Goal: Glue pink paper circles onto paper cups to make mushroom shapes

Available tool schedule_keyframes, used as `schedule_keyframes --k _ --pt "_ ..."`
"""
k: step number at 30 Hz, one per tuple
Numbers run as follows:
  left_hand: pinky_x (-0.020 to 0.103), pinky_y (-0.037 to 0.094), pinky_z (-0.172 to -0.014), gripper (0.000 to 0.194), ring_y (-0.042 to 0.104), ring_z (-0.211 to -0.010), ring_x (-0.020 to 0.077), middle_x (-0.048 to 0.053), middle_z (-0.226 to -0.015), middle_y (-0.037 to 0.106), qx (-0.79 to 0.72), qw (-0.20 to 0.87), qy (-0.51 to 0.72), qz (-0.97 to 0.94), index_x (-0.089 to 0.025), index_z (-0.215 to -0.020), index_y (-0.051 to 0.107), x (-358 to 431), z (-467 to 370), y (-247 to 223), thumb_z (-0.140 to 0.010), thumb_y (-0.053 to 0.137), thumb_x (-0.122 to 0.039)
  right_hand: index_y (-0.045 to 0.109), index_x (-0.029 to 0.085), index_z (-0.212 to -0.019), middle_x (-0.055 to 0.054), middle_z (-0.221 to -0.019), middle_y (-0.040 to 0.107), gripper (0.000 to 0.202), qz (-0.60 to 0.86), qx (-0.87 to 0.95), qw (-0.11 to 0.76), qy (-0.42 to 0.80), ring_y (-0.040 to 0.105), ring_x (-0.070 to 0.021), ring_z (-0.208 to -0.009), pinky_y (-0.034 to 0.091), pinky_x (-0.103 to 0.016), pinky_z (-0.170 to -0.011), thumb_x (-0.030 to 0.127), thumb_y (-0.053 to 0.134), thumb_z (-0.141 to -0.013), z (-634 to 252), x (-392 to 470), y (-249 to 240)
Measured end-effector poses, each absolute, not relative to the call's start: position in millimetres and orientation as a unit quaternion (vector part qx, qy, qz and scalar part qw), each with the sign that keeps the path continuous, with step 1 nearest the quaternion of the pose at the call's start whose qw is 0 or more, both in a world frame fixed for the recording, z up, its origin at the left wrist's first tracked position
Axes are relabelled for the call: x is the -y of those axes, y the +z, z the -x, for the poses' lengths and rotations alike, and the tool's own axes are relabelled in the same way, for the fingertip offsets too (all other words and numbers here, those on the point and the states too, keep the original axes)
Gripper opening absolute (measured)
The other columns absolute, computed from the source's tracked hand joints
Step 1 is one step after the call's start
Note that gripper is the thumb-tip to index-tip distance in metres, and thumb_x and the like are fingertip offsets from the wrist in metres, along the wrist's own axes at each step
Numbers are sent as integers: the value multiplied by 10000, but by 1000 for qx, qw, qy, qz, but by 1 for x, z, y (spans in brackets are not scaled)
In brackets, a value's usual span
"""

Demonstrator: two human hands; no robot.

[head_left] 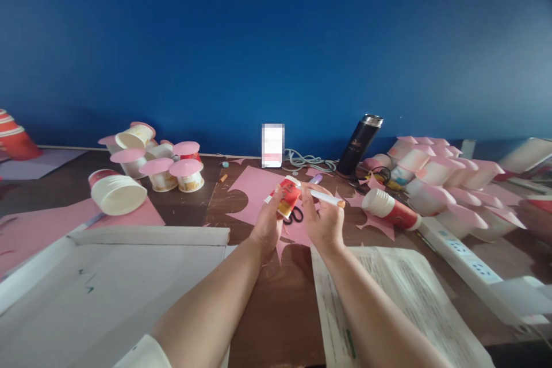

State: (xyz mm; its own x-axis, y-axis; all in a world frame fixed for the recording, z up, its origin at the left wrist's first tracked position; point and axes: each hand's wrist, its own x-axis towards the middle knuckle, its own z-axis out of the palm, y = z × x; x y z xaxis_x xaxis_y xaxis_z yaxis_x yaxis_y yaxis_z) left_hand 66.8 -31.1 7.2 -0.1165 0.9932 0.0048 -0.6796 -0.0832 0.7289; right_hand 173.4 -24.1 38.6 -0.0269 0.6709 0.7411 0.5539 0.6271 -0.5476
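Red-and-yellow printed paper cup (290, 195), tilted, sits in the left hand (267, 221), thumb pressed on its side, above a cut pink paper sheet (252, 184) and black-handled scissors (297, 216). Curled fingers of the right hand (325, 224) grip a slim white pen-like stick (324, 197); whether it touches the cup, I cannot tell.

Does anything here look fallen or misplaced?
Yes: at left, a paper cup lies on its side, whereas several pink-topped cups near it stand. At right, a cup stack also lies sideways beside pink paper scraps.
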Motion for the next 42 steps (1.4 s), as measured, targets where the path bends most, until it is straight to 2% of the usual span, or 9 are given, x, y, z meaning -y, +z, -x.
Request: schedule_keyframes --k 8,30,42 --pt "381 407 -920 392 582 -1099 283 55 -1067 691 -303 605 686 -268 -209 -1006 685 33 -67 10 -837 526 -526 686 204 -929 -66 -947 721 246 433 711 552 55 667 -209 -922 500 -312 -826 333 478 -900 -172 25 40" --pt "403 340 -1052 368 544 -1176 278 65 -1073 688 -277 607 692 -274 -195 -996 681 34 -67 13 -833 550 -499 684 209 -948 -62 -957 720 242 430 720 542 55 665 -204 -922 500 -313 -826 322 476 -899 -172 26 39" --pt "390 335 -1055 349 549 -1178 269 68 -1108 680 -258 618 696 -258 -200 -997 681 34 -67 12 -829 563 -482 680 216 -962 -59 -979 716 238 431 726 533 60 660 -206 -936 495 -327 -841 319 475 -901 -171 27 38"
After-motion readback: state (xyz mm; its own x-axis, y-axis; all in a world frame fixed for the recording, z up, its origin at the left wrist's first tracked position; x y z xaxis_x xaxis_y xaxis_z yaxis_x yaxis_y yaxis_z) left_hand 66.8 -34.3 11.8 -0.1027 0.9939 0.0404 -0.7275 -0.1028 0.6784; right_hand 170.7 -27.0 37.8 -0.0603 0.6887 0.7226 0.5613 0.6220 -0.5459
